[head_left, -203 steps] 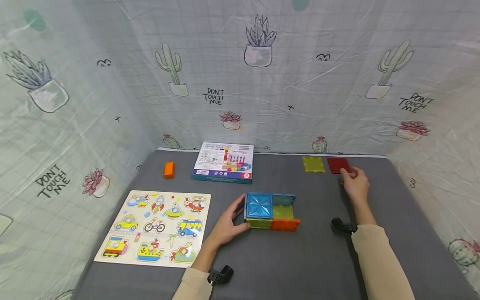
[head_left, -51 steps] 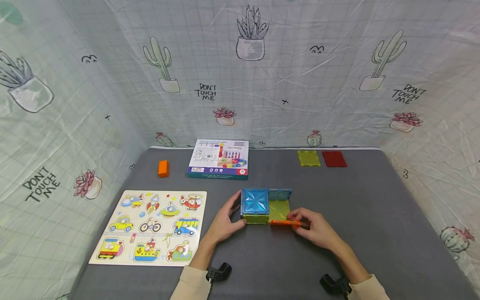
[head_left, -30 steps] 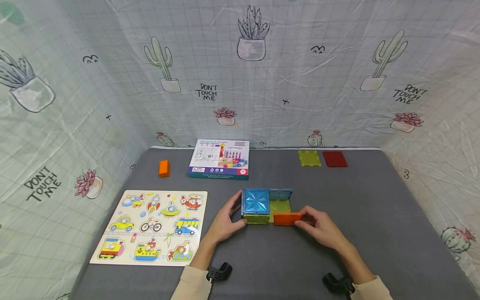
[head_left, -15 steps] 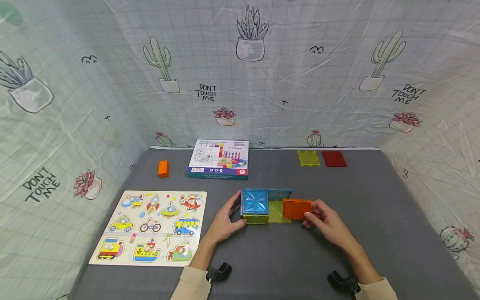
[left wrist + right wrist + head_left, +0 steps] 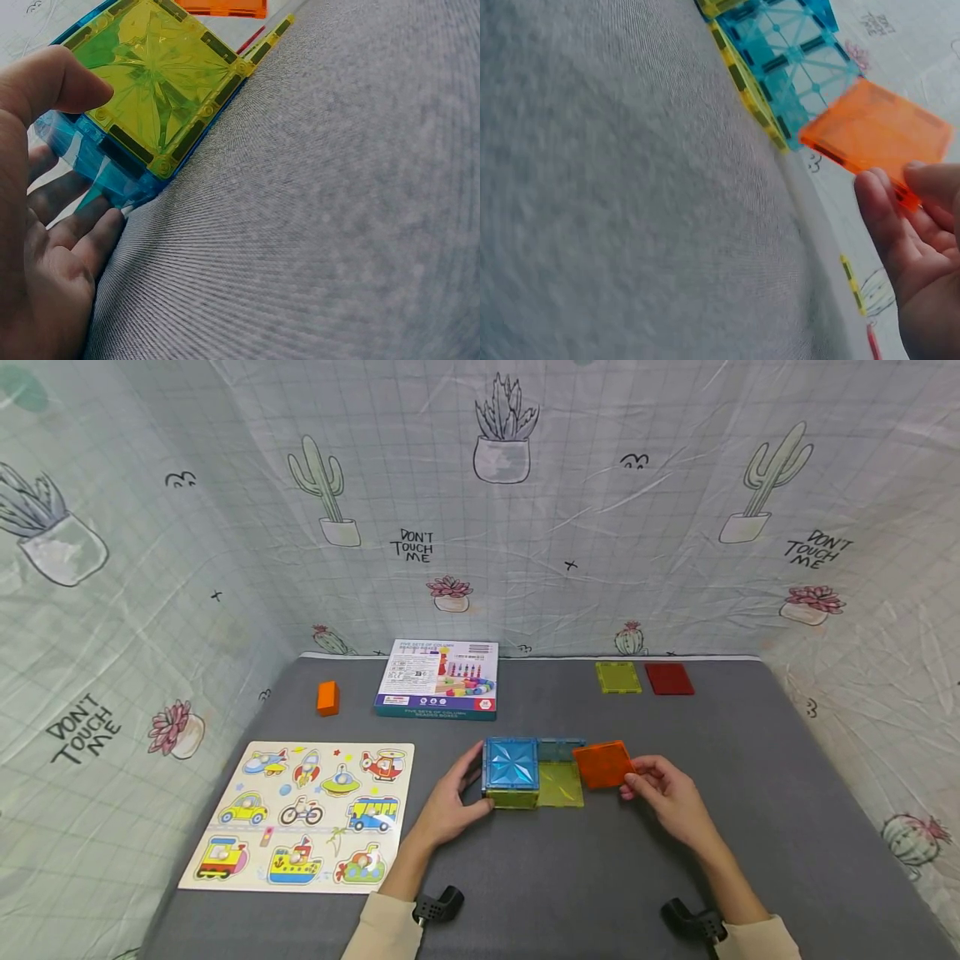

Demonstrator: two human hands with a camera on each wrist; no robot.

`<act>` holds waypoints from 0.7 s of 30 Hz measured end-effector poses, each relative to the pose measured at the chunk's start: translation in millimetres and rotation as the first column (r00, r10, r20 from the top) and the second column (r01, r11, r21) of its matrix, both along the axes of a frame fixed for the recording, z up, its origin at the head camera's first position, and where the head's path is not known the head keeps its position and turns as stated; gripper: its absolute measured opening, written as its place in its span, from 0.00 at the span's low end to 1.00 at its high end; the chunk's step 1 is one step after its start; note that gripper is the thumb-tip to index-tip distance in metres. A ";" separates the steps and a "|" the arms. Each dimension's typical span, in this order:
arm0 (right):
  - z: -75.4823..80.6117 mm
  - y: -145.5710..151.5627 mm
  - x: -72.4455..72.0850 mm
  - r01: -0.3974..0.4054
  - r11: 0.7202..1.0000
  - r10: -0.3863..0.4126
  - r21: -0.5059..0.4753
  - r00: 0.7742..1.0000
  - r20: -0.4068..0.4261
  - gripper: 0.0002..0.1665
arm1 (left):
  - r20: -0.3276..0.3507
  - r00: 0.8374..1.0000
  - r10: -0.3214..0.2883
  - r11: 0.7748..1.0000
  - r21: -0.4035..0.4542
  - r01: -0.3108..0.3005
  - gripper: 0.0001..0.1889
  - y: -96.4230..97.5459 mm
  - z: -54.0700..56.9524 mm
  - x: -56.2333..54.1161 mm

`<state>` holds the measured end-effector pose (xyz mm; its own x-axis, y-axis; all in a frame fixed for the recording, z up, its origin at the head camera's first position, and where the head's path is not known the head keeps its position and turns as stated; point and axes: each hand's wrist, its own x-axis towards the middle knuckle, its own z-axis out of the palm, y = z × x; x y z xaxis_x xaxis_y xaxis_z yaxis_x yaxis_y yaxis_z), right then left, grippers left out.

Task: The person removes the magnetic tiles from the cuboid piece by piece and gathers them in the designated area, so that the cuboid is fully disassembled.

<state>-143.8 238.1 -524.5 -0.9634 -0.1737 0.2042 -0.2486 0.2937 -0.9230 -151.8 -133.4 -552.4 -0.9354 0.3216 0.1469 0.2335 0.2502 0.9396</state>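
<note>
A cube of see-through magnetic tiles stands mid-table, with a blue top tile [image 5: 512,762] and a yellow front tile [image 5: 161,67]. My left hand [image 5: 447,814] holds it from the left, thumb on the yellow front, other fingers along the blue side. From the cube's right side a yellow floor tile [image 5: 560,787] lies flat, backed by an upright blue tile [image 5: 558,750]. My right hand [image 5: 671,795] pinches an orange magnetic tile [image 5: 604,766] at its right edge, thumb against fingers. That tile is raised and tilted, just right of the floor tile.
At the back right lie a yellow tile [image 5: 618,677] and a red tile [image 5: 670,678]. A flat printed box [image 5: 437,677] is at the back, left of centre, with an orange block [image 5: 327,698] farther left. A vehicle puzzle board [image 5: 408,777] covers the left front.
My right hand first touched the red tile, then took the orange tile from the structure's front edge and lifted it up and right, turning it. The left hand stays at the cube.
</note>
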 end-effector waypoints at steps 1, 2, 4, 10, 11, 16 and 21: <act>-0.3 1.8 -1.2 0.015 1.000 -0.015 -0.024 1.000 0.003 0.13 | -0.002 1.000 -0.001 1.000 0.002 0.001 0.46 0.0 0.1 0.2; -0.5 3.5 -2.2 0.032 0.998 -0.032 -0.048 0.999 0.004 0.13 | -0.001 1.000 -0.002 1.000 0.002 0.002 0.47 -0.1 0.1 0.2; -0.7 7.4 -4.7 0.060 0.994 -0.060 -0.095 0.998 0.007 0.14 | -0.005 1.000 -0.004 1.000 0.006 0.004 0.46 0.0 0.4 0.2; -1.4 21.4 -11.9 0.133 0.970 -0.132 -0.203 0.991 0.016 0.17 | 0.017 1.000 0.004 1.000 -0.003 -0.004 0.46 -0.5 0.8 0.4; -1.7 23.9 -13.2 0.146 0.964 -0.145 -0.221 0.989 0.023 0.16 | 0.022 1.000 0.005 1.000 -0.005 -0.005 0.46 -0.6 0.6 0.3; -2.2 35.1 -20.1 0.226 0.917 -0.217 -0.328 0.974 0.064 0.14 | 0.017 1.000 0.000 1.000 0.001 0.000 0.46 -0.9 0.2 0.3; -2.5 44.1 -29.3 0.288 0.851 -0.275 -0.440 0.957 0.096 0.16 | 0.004 1.000 -0.010 1.000 0.015 0.010 0.46 -0.8 0.9 0.4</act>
<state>-173.1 282.2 -526.9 -0.9638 0.2085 0.1664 -0.1894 -0.0957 -0.9772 -151.4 -134.2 -551.5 -0.9327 0.3289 0.1478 0.2322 0.2340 0.9441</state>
